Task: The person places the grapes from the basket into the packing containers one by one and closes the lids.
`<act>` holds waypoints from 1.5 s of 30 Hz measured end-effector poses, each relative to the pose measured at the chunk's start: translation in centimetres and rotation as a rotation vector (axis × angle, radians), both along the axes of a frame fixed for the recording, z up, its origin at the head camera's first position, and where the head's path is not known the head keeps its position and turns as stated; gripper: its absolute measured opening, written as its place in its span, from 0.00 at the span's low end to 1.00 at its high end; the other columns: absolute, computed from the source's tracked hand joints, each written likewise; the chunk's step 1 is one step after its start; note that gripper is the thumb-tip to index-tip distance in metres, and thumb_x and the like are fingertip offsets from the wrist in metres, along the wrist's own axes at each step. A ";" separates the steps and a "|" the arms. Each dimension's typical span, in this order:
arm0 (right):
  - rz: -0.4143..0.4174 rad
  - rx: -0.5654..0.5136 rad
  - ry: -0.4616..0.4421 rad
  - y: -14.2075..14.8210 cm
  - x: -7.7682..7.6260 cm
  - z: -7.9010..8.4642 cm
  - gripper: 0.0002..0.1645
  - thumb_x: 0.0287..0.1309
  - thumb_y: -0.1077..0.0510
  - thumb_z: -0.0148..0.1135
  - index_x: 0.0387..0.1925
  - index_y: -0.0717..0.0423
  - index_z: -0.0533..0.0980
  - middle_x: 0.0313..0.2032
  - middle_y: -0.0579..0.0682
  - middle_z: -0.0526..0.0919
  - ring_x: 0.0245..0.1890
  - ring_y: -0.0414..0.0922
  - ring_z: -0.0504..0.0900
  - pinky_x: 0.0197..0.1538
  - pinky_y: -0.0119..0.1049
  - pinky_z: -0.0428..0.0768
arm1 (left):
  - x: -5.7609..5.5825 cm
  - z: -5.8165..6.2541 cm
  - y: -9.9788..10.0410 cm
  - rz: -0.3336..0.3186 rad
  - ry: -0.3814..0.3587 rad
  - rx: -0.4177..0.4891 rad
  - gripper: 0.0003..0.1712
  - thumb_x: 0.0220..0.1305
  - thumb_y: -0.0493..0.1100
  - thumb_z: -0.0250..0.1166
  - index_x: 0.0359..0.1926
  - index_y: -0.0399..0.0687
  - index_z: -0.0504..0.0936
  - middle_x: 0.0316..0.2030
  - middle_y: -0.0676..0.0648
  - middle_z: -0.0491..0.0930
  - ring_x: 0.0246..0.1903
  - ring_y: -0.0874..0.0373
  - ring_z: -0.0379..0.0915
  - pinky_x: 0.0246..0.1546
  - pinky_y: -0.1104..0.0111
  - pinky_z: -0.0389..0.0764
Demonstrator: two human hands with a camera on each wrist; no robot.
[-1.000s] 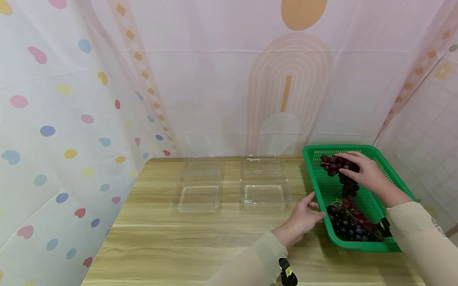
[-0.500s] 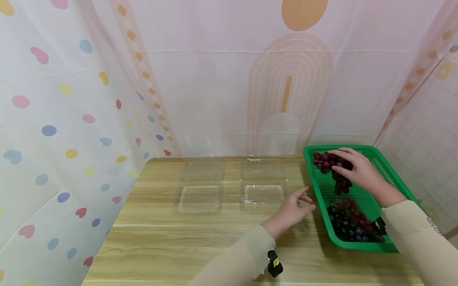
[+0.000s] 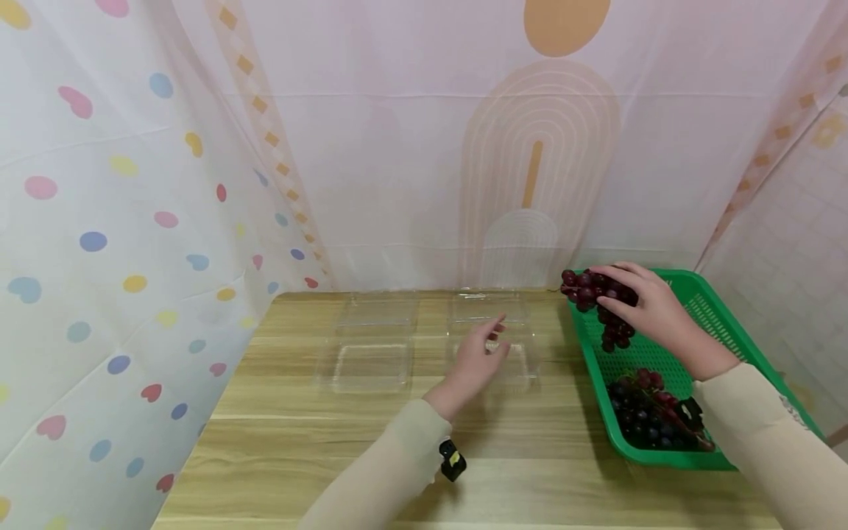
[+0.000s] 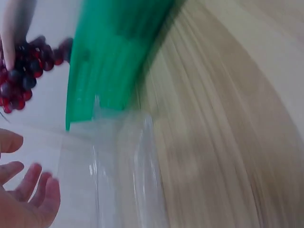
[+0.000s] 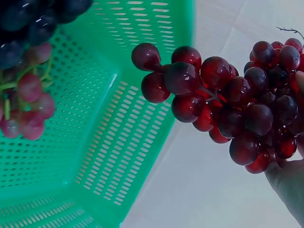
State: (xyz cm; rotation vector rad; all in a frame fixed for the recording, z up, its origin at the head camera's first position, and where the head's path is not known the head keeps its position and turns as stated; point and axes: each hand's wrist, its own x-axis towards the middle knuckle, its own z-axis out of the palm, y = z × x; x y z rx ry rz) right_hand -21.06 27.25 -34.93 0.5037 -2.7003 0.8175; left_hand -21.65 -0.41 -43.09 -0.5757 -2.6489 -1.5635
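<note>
My right hand point(image 3: 645, 302) grips a bunch of dark red grapes point(image 3: 586, 289) over the far left part of a green basket point(image 3: 619, 449). In the right wrist view the grapes point(image 5: 228, 102) hang beside the basket wall, raised off its floor. My left hand point(image 3: 473, 361), its fingers loosely bent and holding nothing, is over the right-hand clear plastic box point(image 3: 523, 368). The left wrist view shows that hand point(image 4: 28, 199) near the box's clear wall point(image 4: 147, 175). Black grapes point(image 3: 639, 423) and lighter red grapes point(image 3: 645, 379) lie in the basket's near part.
A second clear plastic box point(image 3: 367, 372) with its lid raised stands to the left on the wooden table point(image 3: 298, 456). Behind the table hangs a patterned cloth point(image 3: 397, 162), and a dotted cloth point(image 3: 132, 331) is on the left.
My left hand has left the basket's side and moved left over the right-hand box. My right hand has carried the dark red grapes left and slightly upward toward the basket's far left rim.
</note>
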 end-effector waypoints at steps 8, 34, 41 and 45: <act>0.042 -0.031 0.034 -1.8 -0.5 0.9 0.27 0.60 0.57 0.63 0.61 0.50 0.71 0.61 0.62 0.69 0.60 0.63 0.66 0.54 0.65 0.67 | -0.8 -0.5 -3.8 0.169 0.084 -0.100 0.28 0.63 0.35 0.60 0.64 0.40 0.68 0.58 0.36 0.69 0.59 0.39 0.62 0.61 0.50 0.68; 0.178 -0.107 0.083 -7.9 -2.4 1.0 0.27 0.58 0.58 0.65 0.59 0.48 0.73 0.59 0.57 0.71 0.60 0.58 0.68 0.58 0.60 0.68 | -0.7 -4.2 -6.6 0.245 -0.093 0.020 0.27 0.68 0.33 0.51 0.65 0.25 0.60 0.50 0.30 0.73 0.48 0.40 0.74 0.50 0.54 0.77; 0.198 -0.078 0.036 -9.7 -2.4 -0.1 0.27 0.58 0.57 0.65 0.60 0.48 0.73 0.59 0.58 0.71 0.60 0.59 0.67 0.58 0.61 0.67 | -0.8 -4.6 -6.5 0.293 -0.133 0.027 0.26 0.67 0.30 0.52 0.65 0.26 0.62 0.44 0.34 0.76 0.41 0.47 0.73 0.40 0.62 0.79; 0.207 -0.087 0.011 -10.3 -2.2 -0.9 0.27 0.57 0.57 0.65 0.60 0.49 0.73 0.59 0.58 0.72 0.60 0.58 0.68 0.59 0.60 0.68 | -0.7 -4.7 -6.5 0.289 -0.167 0.063 0.26 0.66 0.30 0.51 0.64 0.23 0.62 0.42 0.33 0.75 0.38 0.50 0.73 0.35 0.68 0.78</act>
